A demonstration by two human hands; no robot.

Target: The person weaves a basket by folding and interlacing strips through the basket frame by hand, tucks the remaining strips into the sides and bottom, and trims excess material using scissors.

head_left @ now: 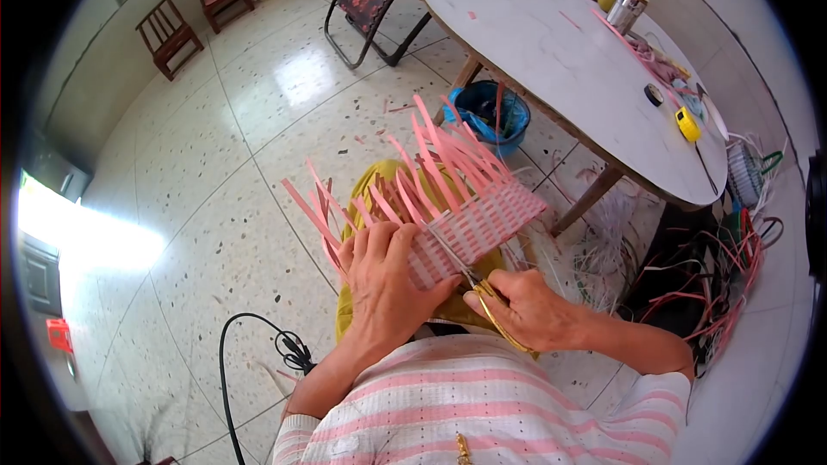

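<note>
A pink and white woven piece [495,222] rests on my lap, with long loose pink strips [435,164] standing up along its far edge. My left hand [379,280] is closed on the near left part of the weave, thumb at its near edge and fingers over the top. In my right hand [530,310] is a pair of scissors [491,308] with gold-coloured handles. Their blades point away from me and lie over the woven surface. Whether the blades are apart, I cannot make out.
A white oval table [551,43] stands at the right, holding a yellow tape measure [687,124] and a metal can [627,10]. Below it is a blue-lined bin [491,116]. Loose strips [715,284] pile up at the right. A black cable [226,353] lies at the left.
</note>
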